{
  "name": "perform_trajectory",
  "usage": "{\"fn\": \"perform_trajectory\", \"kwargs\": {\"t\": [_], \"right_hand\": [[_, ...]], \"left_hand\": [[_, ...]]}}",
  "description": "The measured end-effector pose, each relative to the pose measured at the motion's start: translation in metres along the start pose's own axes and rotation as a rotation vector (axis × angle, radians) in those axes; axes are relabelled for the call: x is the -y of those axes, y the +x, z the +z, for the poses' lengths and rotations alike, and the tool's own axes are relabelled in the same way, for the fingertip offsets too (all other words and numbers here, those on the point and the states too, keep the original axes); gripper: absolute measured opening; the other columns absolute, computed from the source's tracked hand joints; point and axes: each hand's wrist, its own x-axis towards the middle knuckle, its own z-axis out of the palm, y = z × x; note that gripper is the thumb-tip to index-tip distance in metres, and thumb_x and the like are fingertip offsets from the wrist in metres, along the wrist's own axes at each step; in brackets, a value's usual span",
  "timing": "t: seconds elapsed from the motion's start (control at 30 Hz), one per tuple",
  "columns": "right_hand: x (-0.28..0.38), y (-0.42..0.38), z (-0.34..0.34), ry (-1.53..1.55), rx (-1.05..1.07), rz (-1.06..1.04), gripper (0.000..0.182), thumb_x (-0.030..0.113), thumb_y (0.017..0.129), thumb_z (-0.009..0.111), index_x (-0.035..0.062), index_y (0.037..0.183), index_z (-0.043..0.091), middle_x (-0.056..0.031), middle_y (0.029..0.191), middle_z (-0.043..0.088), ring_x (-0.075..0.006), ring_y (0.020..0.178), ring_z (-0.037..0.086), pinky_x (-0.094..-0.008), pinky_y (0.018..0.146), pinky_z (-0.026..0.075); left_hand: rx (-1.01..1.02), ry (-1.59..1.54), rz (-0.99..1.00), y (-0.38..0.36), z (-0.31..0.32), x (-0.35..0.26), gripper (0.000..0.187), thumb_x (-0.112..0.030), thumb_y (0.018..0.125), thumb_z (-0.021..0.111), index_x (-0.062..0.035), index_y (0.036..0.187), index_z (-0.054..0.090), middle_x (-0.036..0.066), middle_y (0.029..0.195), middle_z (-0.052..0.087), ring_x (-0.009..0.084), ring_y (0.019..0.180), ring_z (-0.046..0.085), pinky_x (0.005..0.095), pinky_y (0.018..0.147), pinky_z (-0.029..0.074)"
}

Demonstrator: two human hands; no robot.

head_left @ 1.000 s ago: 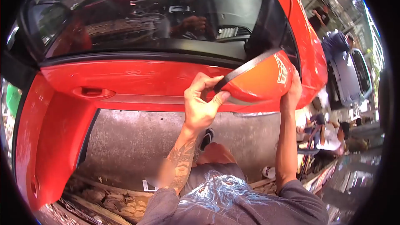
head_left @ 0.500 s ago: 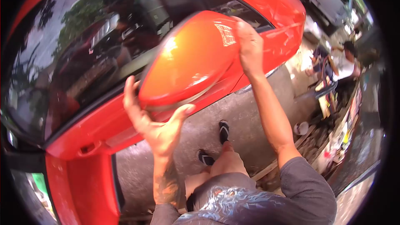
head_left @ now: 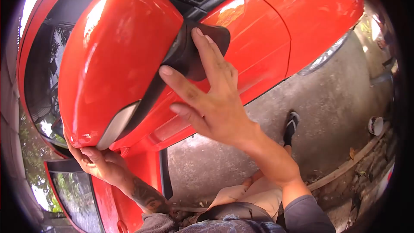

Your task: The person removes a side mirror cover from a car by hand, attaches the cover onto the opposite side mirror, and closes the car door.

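Observation:
A glossy red side mirror (head_left: 116, 56) with a pale turn-signal strip (head_left: 118, 125) stands out from a red car (head_left: 258, 30). My left hand (head_left: 97, 159) grips the lower outer end of the mirror, its thumb below the strip and other fingers partly hidden behind the housing. My right hand (head_left: 215, 95) is spread, its fingertips at the black mirror base (head_left: 194, 47) and the inner edge of the housing. It holds nothing.
An open red car door (head_left: 77, 190) with its window is at the lower left. My foot in a dark shoe (head_left: 292, 123) stands on the concrete floor (head_left: 327, 95). A white bucket (head_left: 376, 126) and a wooden plank (head_left: 349, 162) lie to the right.
The view has shifted, with the mirror now further left and larger. My left hand has closed on its lower end. My right hand has moved from the housing's upper end to the black base.

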Motion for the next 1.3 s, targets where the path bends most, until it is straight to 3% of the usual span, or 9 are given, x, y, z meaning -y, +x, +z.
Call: {"fn": "perform_trajectory", "kwargs": {"t": [0.13,0.17,0.3,0.67,0.93,1.0,1.07,1.23,1.3], "right_hand": [[-0.016,0.009,0.01,0.459,-0.218,0.093,0.078,0.034,0.082,0.071,-0.0014,0.142,0.035,-0.0285,0.141,0.036,-0.0378,0.131,0.039,-0.0491,0.101,0.032],[-0.024,0.016,0.015,0.483,-0.251,0.081,0.089,0.041,0.074,0.074,-0.0022,0.141,0.034,-0.02,0.133,0.042,-0.0351,0.126,0.039,-0.0502,0.097,0.026],[-0.024,0.04,0.017,0.265,-0.189,0.14,0.101,0.054,0.057,0.079,-0.0057,0.13,0.043,-0.0195,0.128,0.047,-0.0303,0.119,0.043,-0.0527,0.099,0.023],[-0.024,0.055,0.019,0.313,-0.206,0.193,0.092,0.048,0.046,0.083,-0.0048,0.115,0.054,-0.0148,0.107,0.053,-0.0292,0.107,0.046,-0.0537,0.092,0.026],[-0.042,0.057,0.014,0.695,-0.02,0.275,0.093,0.069,0.069,0.066,-0.0024,0.127,0.051,-0.0152,0.114,0.056,-0.0293,0.114,0.047,-0.0508,0.101,0.019],[-0.032,0.065,-0.004,0.789,0.105,0.326,0.092,0.067,0.072,0.067,-0.0028,0.13,0.049,-0.017,0.119,0.057,-0.0288,0.118,0.046,-0.0487,0.104,0.017],[-0.015,0.069,-0.006,0.777,-0.029,0.286,0.083,0.048,0.08,0.073,-0.0062,0.136,0.042,-0.015,0.127,0.055,-0.0232,0.12,0.05,-0.0341,0.103,0.036],[-0.007,0.078,0.0,0.745,-0.042,0.357,0.082,0.057,0.081,0.066,-0.0028,0.133,0.046,-0.0144,0.119,0.06,-0.0232,0.107,0.057,-0.034,0.093,0.042],[-0.008,0.081,-0.011,0.766,0.005,0.32,0.079,0.059,0.085,0.061,-0.0027,0.133,0.046,-0.0136,0.12,0.06,-0.0217,0.11,0.055,-0.0333,0.095,0.041]], "left_hand": [[-0.029,-0.066,0.007,0.005,-0.012,0.008,0.062,-0.038,0.095,0.055,0.0035,0.137,0.037,0.017,0.126,0.053,0.0273,0.109,0.058,0.0412,0.091,0.049],[-0.025,-0.07,0.008,0.006,-0.012,0.006,0.062,-0.039,0.095,0.055,0.0032,0.137,0.037,0.016,0.127,0.053,0.0271,0.11,0.058,0.0416,0.092,0.048],[-0.026,-0.063,-0.009,0.006,-0.012,0.001,0.06,-0.04,0.096,0.052,0.0018,0.137,0.039,0.016,0.128,0.052,0.028,0.114,0.056,0.0449,0.097,0.045],[-0.103,-0.161,-0.139,0.002,-0.006,-0.01,0.057,-0.041,0.099,0.046,-0.0012,0.139,0.038,0.015,0.132,0.051,0.0292,0.119,0.052,0.0477,0.103,0.039],[-0.063,0.029,-0.101,-0.002,-0.015,-0.007,0.068,-0.045,0.096,0.05,0.0027,0.142,0.031,0.016,0.139,0.042,0.0255,0.126,0.045,0.041,0.106,0.036],[-0.025,-0.013,-0.045,-0.005,-0.004,-0.008,0.068,-0.043,0.092,0.059,0.0023,0.137,0.035,0.015,0.127,0.051,0.0246,0.113,0.054,0.0382,0.096,0.045],[0.1,-0.002,-0.113,-0.004,-0.006,-0.009,0.071,-0.041,0.091,0.061,0.0038,0.138,0.033,0.016,0.129,0.05,0.0251,0.115,0.053,0.0389,0.097,0.045],[-0.003,-0.135,-0.412,-0.013,0.006,-0.049,0.097,-0.025,0.064,0.09,0.0,0.139,0.035,0.011,0.13,0.049,0.0215,0.12,0.049,0.0346,0.101,0.039],[-0.004,-0.189,-0.378,-0.022,0.008,-0.055,0.093,-0.019,0.066,0.089,0.0005,0.138,0.033,0.012,0.128,0.049,0.0229,0.119,0.049,0.0355,0.103,0.037]]}}
